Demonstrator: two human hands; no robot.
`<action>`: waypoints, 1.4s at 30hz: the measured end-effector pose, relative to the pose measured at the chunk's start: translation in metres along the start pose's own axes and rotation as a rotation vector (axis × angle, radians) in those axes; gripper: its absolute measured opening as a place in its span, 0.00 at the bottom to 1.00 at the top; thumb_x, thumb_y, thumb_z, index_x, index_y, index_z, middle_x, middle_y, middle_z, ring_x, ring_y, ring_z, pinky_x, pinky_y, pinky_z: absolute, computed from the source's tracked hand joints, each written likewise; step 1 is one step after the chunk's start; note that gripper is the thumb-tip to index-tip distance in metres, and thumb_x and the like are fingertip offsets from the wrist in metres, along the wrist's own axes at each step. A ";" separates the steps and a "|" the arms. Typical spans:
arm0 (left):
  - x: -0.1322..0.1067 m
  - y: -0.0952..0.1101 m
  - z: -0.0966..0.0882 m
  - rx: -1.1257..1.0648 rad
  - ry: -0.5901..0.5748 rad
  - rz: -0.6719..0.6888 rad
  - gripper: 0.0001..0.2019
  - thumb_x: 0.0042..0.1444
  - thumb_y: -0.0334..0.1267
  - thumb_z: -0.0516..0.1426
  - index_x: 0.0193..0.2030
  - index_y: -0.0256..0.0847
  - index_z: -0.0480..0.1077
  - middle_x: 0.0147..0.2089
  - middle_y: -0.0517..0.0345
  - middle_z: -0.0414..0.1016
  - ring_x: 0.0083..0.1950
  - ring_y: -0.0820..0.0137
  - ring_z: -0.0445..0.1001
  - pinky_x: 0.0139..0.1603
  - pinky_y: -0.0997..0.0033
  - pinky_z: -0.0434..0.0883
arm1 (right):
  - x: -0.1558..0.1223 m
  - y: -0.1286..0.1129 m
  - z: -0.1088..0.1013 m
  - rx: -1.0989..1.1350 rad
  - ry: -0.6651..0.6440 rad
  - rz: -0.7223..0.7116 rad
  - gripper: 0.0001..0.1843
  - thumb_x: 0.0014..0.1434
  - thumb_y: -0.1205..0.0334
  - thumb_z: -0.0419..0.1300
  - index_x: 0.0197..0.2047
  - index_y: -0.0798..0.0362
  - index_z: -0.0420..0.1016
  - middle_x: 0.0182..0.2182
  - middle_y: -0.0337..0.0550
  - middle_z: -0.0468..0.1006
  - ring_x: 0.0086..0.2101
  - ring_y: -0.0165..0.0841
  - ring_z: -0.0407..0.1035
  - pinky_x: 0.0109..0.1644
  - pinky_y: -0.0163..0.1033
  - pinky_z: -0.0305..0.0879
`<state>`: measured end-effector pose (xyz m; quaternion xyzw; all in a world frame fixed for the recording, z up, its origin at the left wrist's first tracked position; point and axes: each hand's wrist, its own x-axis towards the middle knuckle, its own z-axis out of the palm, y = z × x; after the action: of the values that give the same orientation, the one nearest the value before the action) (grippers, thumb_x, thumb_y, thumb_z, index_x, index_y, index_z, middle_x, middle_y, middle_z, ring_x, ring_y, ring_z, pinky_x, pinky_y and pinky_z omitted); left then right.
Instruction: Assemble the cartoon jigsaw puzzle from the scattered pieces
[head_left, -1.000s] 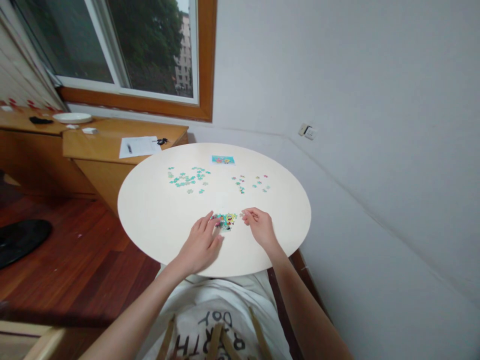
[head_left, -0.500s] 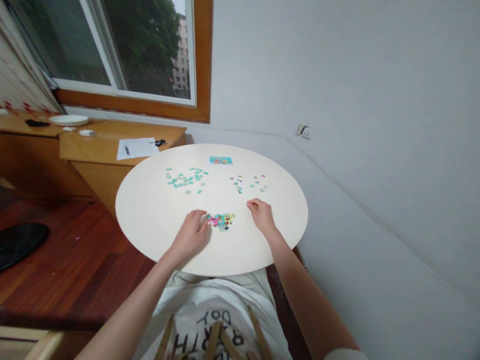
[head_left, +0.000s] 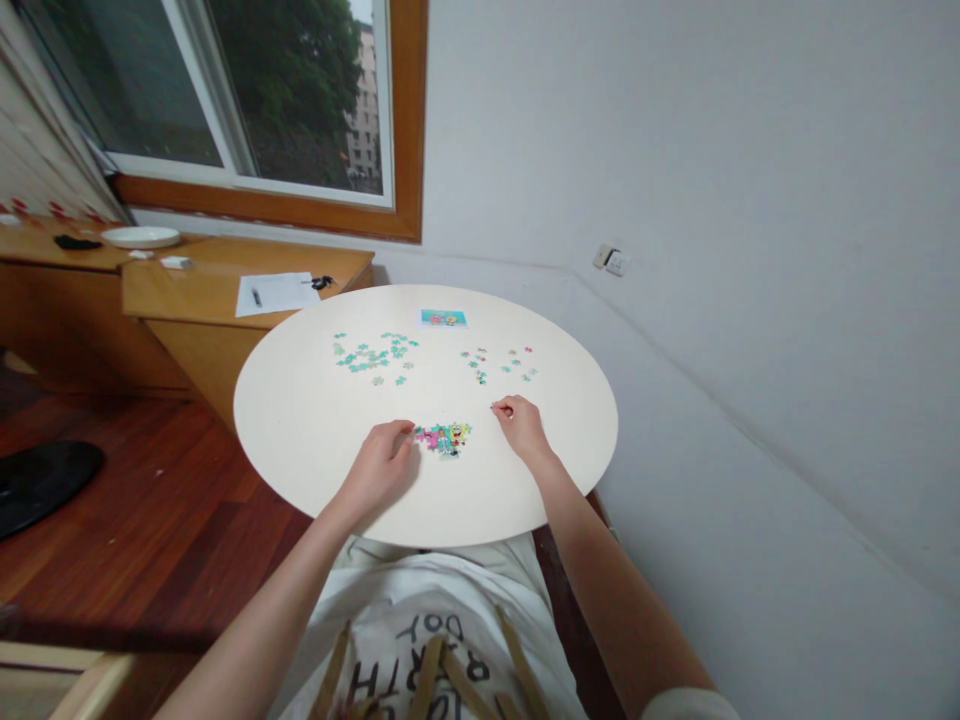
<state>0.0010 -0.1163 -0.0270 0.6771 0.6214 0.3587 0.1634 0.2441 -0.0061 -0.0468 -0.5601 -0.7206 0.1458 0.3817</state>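
Note:
A partly joined jigsaw puzzle with a yellow and a pink cartoon figure lies on the white round table in front of me. My left hand rests at its left edge, fingers loosely bent and thumb apart, with the fingertips at the edge pieces. To the right of the puzzle, my right hand is closed in a pinch above the tabletop. A tiny puzzle piece shows at its fingertips; its picture is too small to make out.
Loose, mostly teal pieces are spread at the back left, and a smaller group at the back right. A picture card lies at the far edge. Beyond it stand a wooden desk with paper and a plate, and the wall.
The thumb of my left hand has drawn slightly nearer its index finger at the puzzle's edge. My right hand keeps its pinch, almost in place. The view has shifted slightly.

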 end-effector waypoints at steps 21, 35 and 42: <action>0.001 -0.002 0.002 0.141 0.011 0.042 0.18 0.54 0.32 0.48 0.45 0.36 0.77 0.50 0.45 0.71 0.53 0.58 0.69 0.58 0.56 0.66 | -0.033 -0.018 -0.008 0.062 -0.205 -0.296 0.06 0.55 0.64 0.62 0.36 0.51 0.80 0.36 0.45 0.77 0.40 0.36 0.70 0.48 0.44 0.66; 0.000 -0.001 0.003 0.166 0.036 0.026 0.20 0.53 0.30 0.48 0.49 0.34 0.75 0.51 0.44 0.70 0.53 0.58 0.68 0.58 0.55 0.65 | -0.034 -0.022 -0.010 0.029 -0.216 -0.271 0.08 0.56 0.64 0.61 0.38 0.52 0.80 0.38 0.46 0.77 0.41 0.36 0.70 0.50 0.44 0.66; -0.001 -0.002 0.003 0.226 -0.013 0.054 0.21 0.52 0.30 0.48 0.46 0.37 0.78 0.53 0.43 0.70 0.54 0.55 0.68 0.58 0.52 0.64 | -0.035 -0.023 -0.011 0.016 -0.225 -0.273 0.07 0.56 0.65 0.61 0.38 0.51 0.80 0.37 0.45 0.76 0.40 0.35 0.69 0.49 0.43 0.65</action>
<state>0.0015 -0.1159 -0.0307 0.7100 0.6383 0.2863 0.0801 0.2394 -0.0481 -0.0383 -0.4341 -0.8271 0.1599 0.3193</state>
